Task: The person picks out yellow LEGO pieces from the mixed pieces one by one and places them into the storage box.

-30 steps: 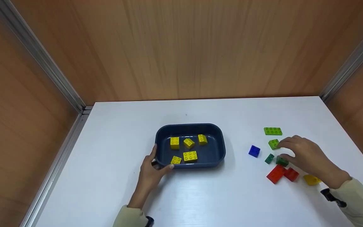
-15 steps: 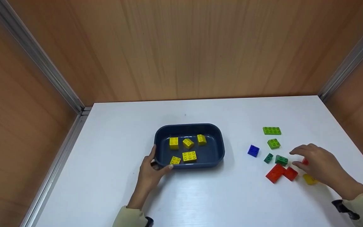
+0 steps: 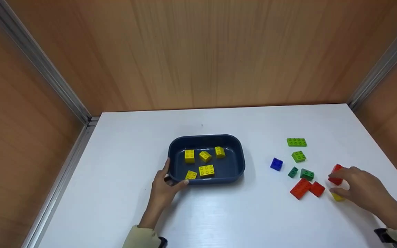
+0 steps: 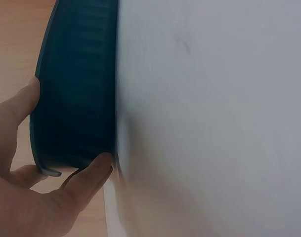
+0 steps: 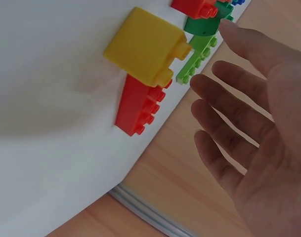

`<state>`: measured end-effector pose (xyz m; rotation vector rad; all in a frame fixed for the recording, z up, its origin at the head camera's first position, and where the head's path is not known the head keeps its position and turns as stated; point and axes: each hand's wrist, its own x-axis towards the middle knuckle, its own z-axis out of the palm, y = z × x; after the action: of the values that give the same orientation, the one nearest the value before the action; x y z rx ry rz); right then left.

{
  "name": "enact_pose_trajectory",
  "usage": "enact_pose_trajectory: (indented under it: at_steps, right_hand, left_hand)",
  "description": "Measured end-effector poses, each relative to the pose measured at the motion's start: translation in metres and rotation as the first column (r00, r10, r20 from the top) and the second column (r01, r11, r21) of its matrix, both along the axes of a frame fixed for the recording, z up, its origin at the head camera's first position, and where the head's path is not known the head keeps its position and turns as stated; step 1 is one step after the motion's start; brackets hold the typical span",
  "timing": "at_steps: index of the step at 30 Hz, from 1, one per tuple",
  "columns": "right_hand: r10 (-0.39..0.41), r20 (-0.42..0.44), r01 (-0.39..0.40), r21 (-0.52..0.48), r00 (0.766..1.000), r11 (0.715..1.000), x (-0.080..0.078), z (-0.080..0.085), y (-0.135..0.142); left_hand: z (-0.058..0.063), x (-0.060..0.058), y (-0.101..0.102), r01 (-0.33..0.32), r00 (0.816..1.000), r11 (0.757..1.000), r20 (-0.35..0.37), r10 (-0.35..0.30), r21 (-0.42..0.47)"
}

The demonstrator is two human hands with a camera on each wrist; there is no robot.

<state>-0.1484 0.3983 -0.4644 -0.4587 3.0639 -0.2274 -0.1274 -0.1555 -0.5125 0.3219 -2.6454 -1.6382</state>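
Note:
My left hand (image 3: 164, 189) grips the left front corner of a dark blue dish (image 3: 242, 168), thumb on the front rim and fingers around its left end. Several yellow building bricks (image 3: 206, 171) lie inside the dish. Over at the right, my right hand (image 3: 367, 191) hovers with thumb and fingers apart. Its fingertips overlap a red brick (image 3: 336, 173), and the thumb partly covers a yellow brick (image 3: 337, 197) in the head view. The right wrist view shows the yellow brick (image 5: 145, 47) and the longer red brick (image 5: 135, 108) apart from the relaxed fingers.
Left of the right hand lie two red bricks (image 3: 300, 188), two dark green bricks (image 3: 307, 174) and a blue brick (image 3: 276, 164). Two light green bricks (image 3: 296, 142) sit farther back. Wooden panels (image 3: 198, 51) enclose the white table (image 3: 115, 165).
My right hand has moved right and toward the front, from the green bricks to the red and yellow ones, uncovering the dark green brick. The left hand and dish have stayed put.

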Motion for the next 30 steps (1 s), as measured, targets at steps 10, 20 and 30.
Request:
enact_pose_trajectory:
  at_steps: [10,20,30]
  right_hand:
    - [-0.044,0.01,0.044,0.022,0.999,0.999,0.01,-0.006,0.007]
    - [-0.074,0.085,0.07,0.045,0.994,0.997,0.008,-0.007,0.011]
    - [-0.085,0.122,0.076,0.077,0.989,0.994,0.009,-0.008,0.014]
  left_hand:
    - [0.0,0.0,-0.001,-0.004,1.0,1.0,0.007,0.004,0.001]
    - [0.0,0.001,0.0,0.001,1.0,1.0,-0.003,0.0,0.016]
    - [-0.001,0.001,0.0,0.001,1.0,1.0,-0.003,-0.001,0.018]
